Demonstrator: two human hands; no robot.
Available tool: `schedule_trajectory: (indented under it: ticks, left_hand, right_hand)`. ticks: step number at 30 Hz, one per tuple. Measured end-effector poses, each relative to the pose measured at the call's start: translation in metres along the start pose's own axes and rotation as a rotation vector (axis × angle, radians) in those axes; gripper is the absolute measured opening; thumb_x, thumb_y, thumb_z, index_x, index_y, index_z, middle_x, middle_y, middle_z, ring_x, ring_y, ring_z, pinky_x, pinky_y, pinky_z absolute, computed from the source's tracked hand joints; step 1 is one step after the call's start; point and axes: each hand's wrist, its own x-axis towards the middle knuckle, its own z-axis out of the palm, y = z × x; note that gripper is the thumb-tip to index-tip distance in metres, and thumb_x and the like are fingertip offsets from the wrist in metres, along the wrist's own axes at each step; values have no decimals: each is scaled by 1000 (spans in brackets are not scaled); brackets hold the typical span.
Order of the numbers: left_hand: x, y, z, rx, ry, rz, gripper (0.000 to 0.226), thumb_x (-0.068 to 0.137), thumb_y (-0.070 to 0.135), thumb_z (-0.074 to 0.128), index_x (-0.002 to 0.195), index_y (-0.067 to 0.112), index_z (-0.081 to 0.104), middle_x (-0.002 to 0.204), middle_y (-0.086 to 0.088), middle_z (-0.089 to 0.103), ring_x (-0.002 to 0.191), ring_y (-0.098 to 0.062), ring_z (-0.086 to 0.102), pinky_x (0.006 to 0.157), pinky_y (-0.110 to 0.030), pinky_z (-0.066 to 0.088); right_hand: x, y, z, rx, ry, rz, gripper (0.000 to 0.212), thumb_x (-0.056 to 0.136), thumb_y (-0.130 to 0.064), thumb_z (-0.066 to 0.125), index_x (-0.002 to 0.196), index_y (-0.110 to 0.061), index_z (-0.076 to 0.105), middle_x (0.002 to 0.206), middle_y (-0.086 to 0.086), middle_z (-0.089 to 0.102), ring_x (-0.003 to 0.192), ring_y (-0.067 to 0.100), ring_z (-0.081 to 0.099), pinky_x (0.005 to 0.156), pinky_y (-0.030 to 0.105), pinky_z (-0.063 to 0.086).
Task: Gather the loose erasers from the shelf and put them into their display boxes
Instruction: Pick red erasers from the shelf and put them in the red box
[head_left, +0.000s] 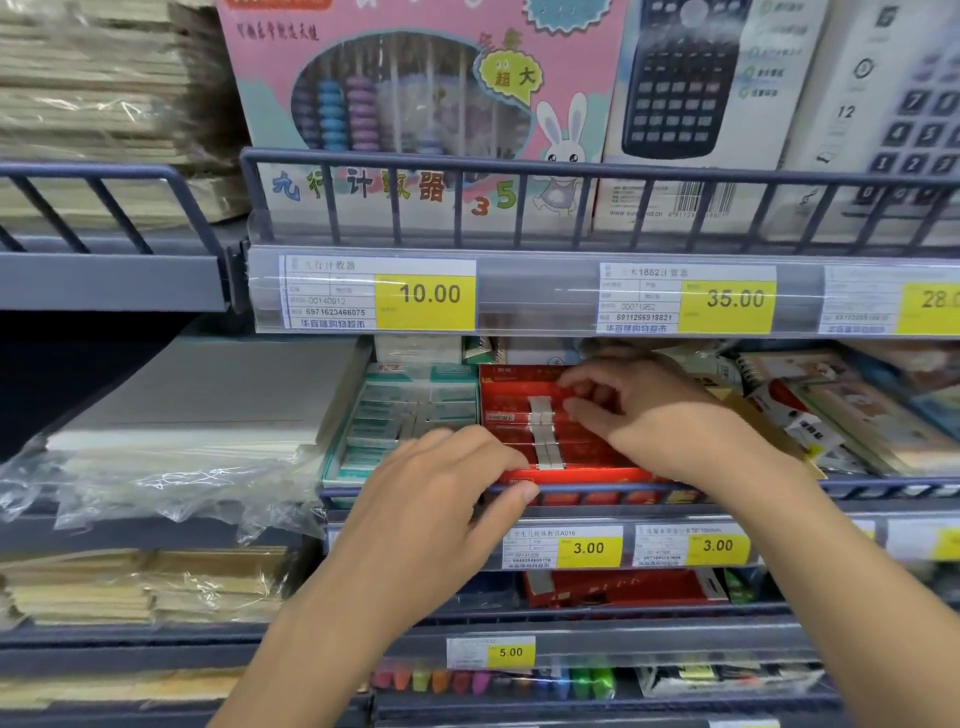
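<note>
**Both hands in the red eraser box, middle shelf**

Nearest thing is the two forearms coming up from the bottom edge. The left hand (441, 499) sits at the near lip of the red display box (582, 474), thumb hooked under the shelf rail (883, 488), fingers curled over the box's front edge. Looks to me like it's just steadying the box so it doesn't slide back. Grip there: fingers pressed together, wrapped on the box rim.

The right hand (660, 415) is further in, over the far right part of the box, fingertips bent down onto the red erasers (514, 418). Whether it's actually pinching one I can't tell, too blurry.

The erasers lie flat in rows inside the box, long axis running left-right, white bands lined up near-to-far down the middle. Probably the hand is nudging one into the same orientation.

Just left sits a teal display box (395, 415) packed the same way. Price tags (589, 546) hang below the rail.
</note>
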Motion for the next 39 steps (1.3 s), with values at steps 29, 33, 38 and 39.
schedule_trajectory:
  ticks: [29,33,38,39]
  left_hand:
    - [-281,48,255,-772,-952,-812,10,103,8,59,104,13,68,94,-4,75,69,-4,66,63,-13,50]
    - [-297,94,264,-729,-1059,-806,9,101,15,64,104,19,71,97,-1,79,77,-5,71,68,-19,54]
    - [-284,144,280,-702,-1118,-784,8,100,18,66,106,18,72,101,-5,78,83,-11,69,77,-27,53]
    - [-278,153,284,-698,-1129,-769,8,100,18,66,106,18,71,102,-7,78,85,-13,69,78,-28,52]
  right_hand:
    - [-540,3,236,1041,74,1394,11,97,-13,61,102,-16,71,77,-3,68,60,11,56,58,28,46]
    - [-616,2,234,1067,121,1526,14,95,-12,61,98,-19,72,81,-2,70,60,11,58,59,29,46]
    - [-655,21,218,1079,243,1590,19,95,-9,58,95,-21,73,79,-5,70,63,11,58,61,30,47]
    - [-656,28,212,1078,279,1586,19,95,-10,59,95,-22,73,79,-5,71,63,10,59,61,30,48]
